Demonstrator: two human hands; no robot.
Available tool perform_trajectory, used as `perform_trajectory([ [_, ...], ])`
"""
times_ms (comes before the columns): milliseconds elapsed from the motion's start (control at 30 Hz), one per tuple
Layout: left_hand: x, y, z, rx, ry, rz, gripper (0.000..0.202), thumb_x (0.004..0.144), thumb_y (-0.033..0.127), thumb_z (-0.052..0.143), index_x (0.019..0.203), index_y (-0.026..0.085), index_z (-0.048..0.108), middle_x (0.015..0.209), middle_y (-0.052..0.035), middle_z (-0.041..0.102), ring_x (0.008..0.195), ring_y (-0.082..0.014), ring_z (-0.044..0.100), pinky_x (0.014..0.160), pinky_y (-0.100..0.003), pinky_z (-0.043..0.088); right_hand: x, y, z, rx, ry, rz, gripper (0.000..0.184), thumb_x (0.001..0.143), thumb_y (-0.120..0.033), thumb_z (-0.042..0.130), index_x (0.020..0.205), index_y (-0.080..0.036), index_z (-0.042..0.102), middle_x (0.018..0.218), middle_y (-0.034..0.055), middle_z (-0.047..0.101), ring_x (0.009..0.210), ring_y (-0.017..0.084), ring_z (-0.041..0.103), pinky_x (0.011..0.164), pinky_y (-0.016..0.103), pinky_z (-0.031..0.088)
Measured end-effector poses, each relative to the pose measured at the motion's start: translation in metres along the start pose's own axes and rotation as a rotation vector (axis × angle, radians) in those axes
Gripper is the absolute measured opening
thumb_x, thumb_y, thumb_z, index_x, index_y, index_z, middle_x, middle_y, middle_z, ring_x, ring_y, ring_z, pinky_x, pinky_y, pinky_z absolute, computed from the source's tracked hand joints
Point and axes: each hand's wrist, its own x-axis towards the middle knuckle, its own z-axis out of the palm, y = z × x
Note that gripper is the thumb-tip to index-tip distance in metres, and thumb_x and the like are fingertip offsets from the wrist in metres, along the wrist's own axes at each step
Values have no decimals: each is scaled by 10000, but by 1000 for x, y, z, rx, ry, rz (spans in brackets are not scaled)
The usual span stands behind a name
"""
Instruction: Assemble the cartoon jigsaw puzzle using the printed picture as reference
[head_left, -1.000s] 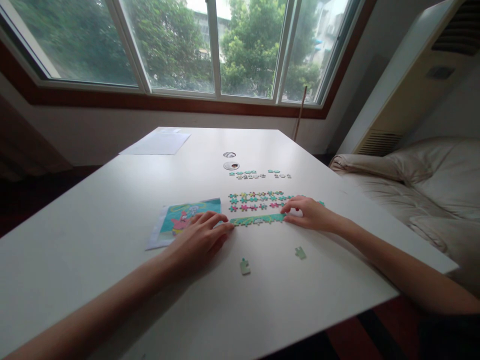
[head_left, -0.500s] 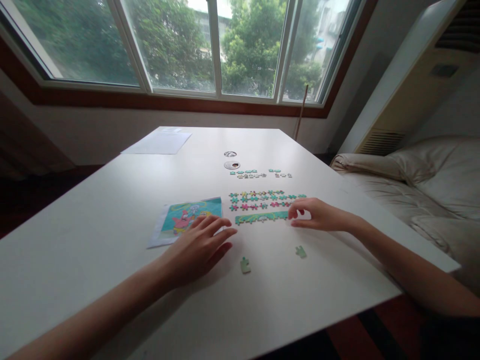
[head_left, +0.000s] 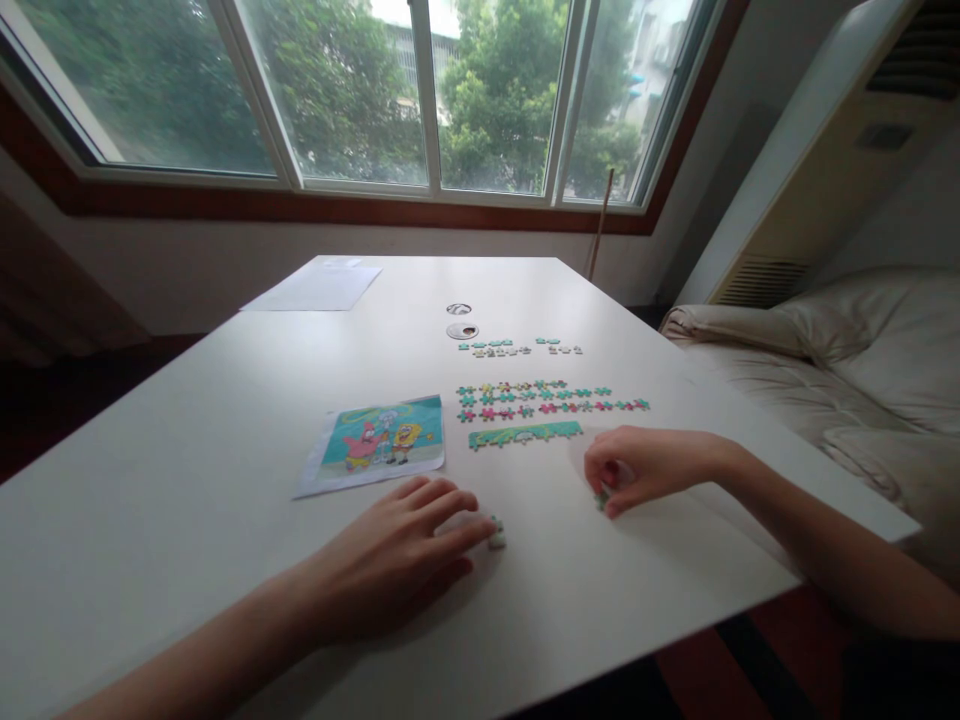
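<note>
My left hand lies flat on the white table, fingers stretched out, its fingertips touching a loose green puzzle piece. My right hand is curled in a pinch round a second green puzzle piece that still rests on the table. Just beyond the hands lies a joined green strip of pieces. Behind it are two rows of loose coloured pieces. A cartoon reference picture lies to the left of the strip.
Further back are more small pieces, two round lids and a white sheet. A cream cushion or bedding sits to the right of the table. Windows run along the far wall.
Both hands drew back from the green strip toward me. The left now reaches the near loose piece and the right has closed on the other one.
</note>
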Motion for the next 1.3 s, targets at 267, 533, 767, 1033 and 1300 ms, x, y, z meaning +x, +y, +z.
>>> perform_trajectory([
  [267,-7,-7,0,-24,-12,31,270,878,214,466,1129,290,533,1069,-51,567,977,-217,494,867,-363,390,-1,7,1,3,24,27,204,709,-356,657,764,-170,594,711,-18,550,624,84,483,527,177,348],
  [533,-9,-13,-2,-9,17,53,264,890,191,445,1121,278,535,1029,-47,584,943,-194,507,844,-329,400,0,3,2,11,29,17,216,714,-373,653,752,-169,591,696,-17,547,623,88,486,542,184,354],
  [767,-9,-16,-2,102,105,58,217,907,174,386,1030,206,562,942,-69,605,884,-186,524,794,-322,411,4,4,-20,22,115,-70,250,804,-395,541,801,-154,607,695,0,561,634,94,497,603,210,393],
  [1033,-9,-20,-1,143,108,37,215,905,146,361,982,188,557,905,-71,609,865,-191,531,788,-336,412,72,58,-76,-194,354,63,204,786,-324,541,829,-172,670,688,1,626,627,104,537,583,204,403],
  [1300,-9,-20,-5,113,123,47,201,889,139,381,987,191,548,879,-69,608,849,-187,535,764,-316,420,162,87,-108,-270,552,237,235,794,-226,537,954,-155,693,894,56,685,740,142,593,685,234,420],
])
